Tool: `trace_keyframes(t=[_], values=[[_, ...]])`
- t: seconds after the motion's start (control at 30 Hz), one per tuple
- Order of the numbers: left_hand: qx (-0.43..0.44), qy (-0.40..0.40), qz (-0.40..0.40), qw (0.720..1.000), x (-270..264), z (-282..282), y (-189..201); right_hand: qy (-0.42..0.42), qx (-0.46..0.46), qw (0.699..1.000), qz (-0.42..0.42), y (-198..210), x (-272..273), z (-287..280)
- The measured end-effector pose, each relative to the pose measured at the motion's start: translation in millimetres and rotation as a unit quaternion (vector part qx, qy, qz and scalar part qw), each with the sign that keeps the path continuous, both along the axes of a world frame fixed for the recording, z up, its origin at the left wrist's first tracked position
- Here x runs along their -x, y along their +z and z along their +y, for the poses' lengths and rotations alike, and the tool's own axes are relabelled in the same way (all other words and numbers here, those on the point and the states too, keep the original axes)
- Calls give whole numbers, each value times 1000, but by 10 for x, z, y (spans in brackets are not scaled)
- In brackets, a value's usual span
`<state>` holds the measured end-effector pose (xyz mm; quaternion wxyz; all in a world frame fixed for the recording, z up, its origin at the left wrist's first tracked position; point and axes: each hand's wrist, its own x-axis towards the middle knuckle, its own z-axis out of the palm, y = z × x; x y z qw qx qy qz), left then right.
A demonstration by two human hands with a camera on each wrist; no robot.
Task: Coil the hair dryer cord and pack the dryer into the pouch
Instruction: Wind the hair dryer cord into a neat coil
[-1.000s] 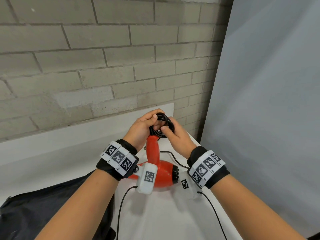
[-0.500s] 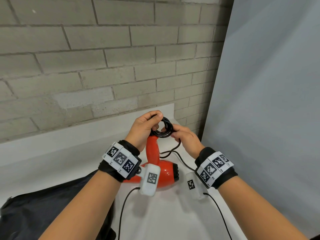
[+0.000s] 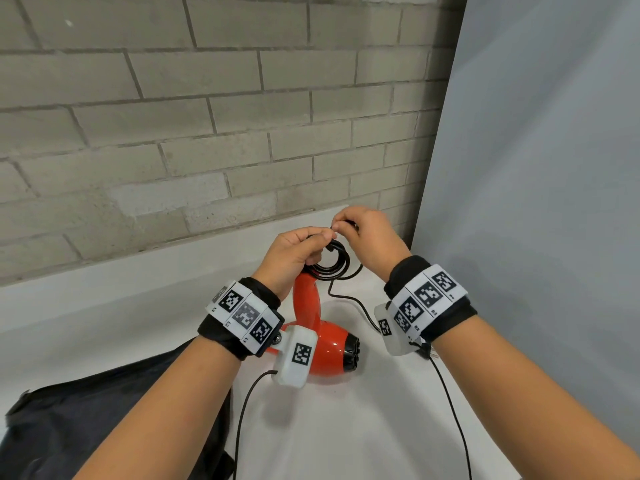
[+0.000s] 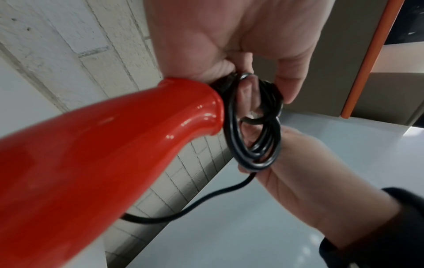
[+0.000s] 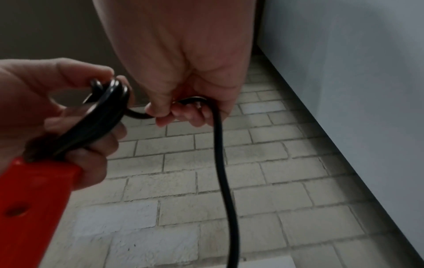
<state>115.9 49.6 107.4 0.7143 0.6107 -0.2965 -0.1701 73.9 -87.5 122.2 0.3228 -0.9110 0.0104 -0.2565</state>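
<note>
Against a grey brick wall (image 3: 207, 109), a red hair dryer (image 3: 322, 344) rests on a white table (image 3: 346, 427), black pouch (image 3: 104, 417) at eight o'clock. The left hand (image 3: 294, 254) pinches the coiled cord (image 3: 332, 265) at the handle end; the right hand (image 3: 370, 237), at one o'clock, seemingly pinches the loose strand.

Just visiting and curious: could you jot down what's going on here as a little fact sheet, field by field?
Activity: a person coils a hair dryer's cord
Left hand: holds the finished loops at the end of the handle
Right hand: pinches the loose cord, bringing it to the coil
Cord: black, several loops made, a slack length trailing onto the table
Hair dryer: red, on the white table
Pouch: dark fabric, lying to the left, dryer not yet in it
Backdrop: grey brick wall
</note>
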Motion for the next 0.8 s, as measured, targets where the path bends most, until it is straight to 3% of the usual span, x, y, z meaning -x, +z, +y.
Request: trace_keyframes(t=[0.17,0.37,0.53,0.63,0.8], values=[[-5,-37,-27,999,13,-35,-31,-1,33,999,-41,121,11,107],[-2,-13,-27,1000,-40,-31,-78,-25,27,995,-97,181,100,136],[-54,-14,-136,989,-65,-38,-71,0,33,994,-100,211,193,191],[-53,2,-145,988,-91,-36,-89,19,53,992,-110,164,252,218],[-57,36,-175,982,-145,-17,-139,17,10,990,-143,-56,332,168]])
